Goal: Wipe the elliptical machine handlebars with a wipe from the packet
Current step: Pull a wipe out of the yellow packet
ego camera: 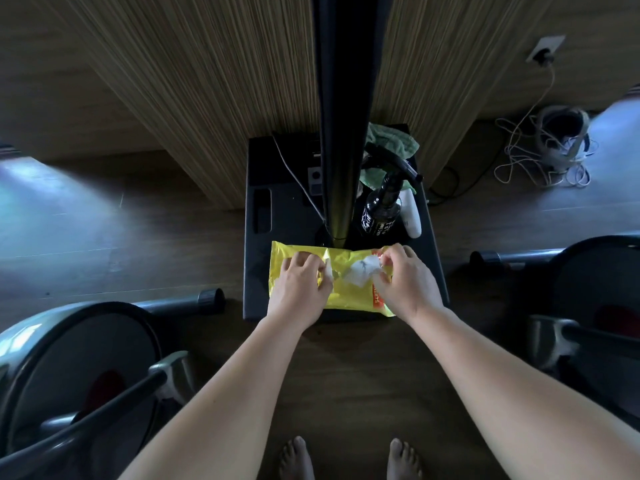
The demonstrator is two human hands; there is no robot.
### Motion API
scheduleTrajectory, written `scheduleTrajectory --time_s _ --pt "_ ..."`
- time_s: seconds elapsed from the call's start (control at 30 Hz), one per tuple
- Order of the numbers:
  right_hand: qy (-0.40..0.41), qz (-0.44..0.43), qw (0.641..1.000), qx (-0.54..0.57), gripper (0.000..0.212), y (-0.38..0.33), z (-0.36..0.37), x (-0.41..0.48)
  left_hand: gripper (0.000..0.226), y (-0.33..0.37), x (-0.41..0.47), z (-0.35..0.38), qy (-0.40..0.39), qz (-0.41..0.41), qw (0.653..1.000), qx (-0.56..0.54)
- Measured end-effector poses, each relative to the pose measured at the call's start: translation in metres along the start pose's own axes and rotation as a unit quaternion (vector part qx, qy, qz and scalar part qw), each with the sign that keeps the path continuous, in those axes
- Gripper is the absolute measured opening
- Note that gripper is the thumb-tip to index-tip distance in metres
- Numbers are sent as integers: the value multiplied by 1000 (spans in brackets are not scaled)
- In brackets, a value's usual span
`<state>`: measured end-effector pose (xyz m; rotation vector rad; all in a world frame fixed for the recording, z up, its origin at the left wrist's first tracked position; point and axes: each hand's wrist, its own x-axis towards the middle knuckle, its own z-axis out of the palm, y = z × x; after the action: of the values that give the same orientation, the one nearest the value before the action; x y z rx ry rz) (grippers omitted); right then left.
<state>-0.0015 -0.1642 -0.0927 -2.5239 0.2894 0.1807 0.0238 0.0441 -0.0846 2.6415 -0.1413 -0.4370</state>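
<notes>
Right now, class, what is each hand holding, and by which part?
The right hand pinches the white wipe by its pulled-up edge; the left hand grips the yellow packet at the flap beside its opening.

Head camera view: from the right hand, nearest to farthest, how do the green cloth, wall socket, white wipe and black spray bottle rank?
1. white wipe, pinched by the right hand on the yellow packet
2. black spray bottle, just beyond
3. green cloth, behind it
4. wall socket, far upper right
</notes>
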Motion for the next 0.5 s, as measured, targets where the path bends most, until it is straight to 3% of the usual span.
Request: scheduleTrajectory --time_s 0.07,0.2,0.5 --pt "-19 -53 998 -40 31 -1 1 -2 17 7 -2 3 0 39 999 -6" --pt "-86 -137 977 -139 58 -2 6 -4 31 12 -6 11 -34 61 998 5" --pt "-48 -159 979 -121 18 8 10 3 52 15 -13 17 -119 54 983 129"
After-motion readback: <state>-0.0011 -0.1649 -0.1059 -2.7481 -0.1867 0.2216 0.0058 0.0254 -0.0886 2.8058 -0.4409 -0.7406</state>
